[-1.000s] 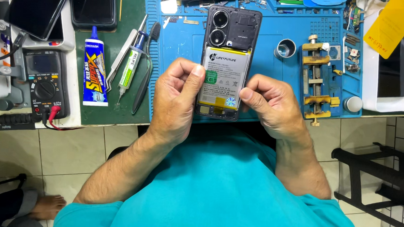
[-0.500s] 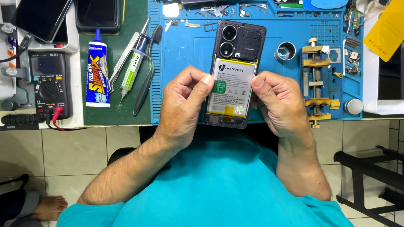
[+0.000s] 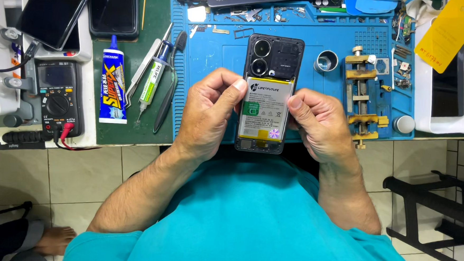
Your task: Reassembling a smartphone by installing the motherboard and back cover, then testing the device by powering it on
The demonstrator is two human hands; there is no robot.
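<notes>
An opened black phone (image 3: 281, 56) with its back cover off lies on the blue work mat (image 3: 215, 55), camera end away from me. A silver-white battery (image 3: 264, 113) sits in its frame. My left hand (image 3: 206, 116) grips the phone's left edge, thumb pressed on the battery's upper left corner. My right hand (image 3: 319, 124) holds the right edge, thumb on the battery's right side.
Left of the mat lie a white glue tube (image 3: 112, 84), a syringe of paste (image 3: 152, 81), tweezers (image 3: 164, 106) and a multimeter (image 3: 59, 97). A metal clamp jig (image 3: 363, 95) and a small round tin (image 3: 326, 61) stand to the right. Other phones (image 3: 114, 8) rest at the back.
Both hands slid up the phone from its lower end to the battery's upper half. The thumbs now press near the battery's top corners.
</notes>
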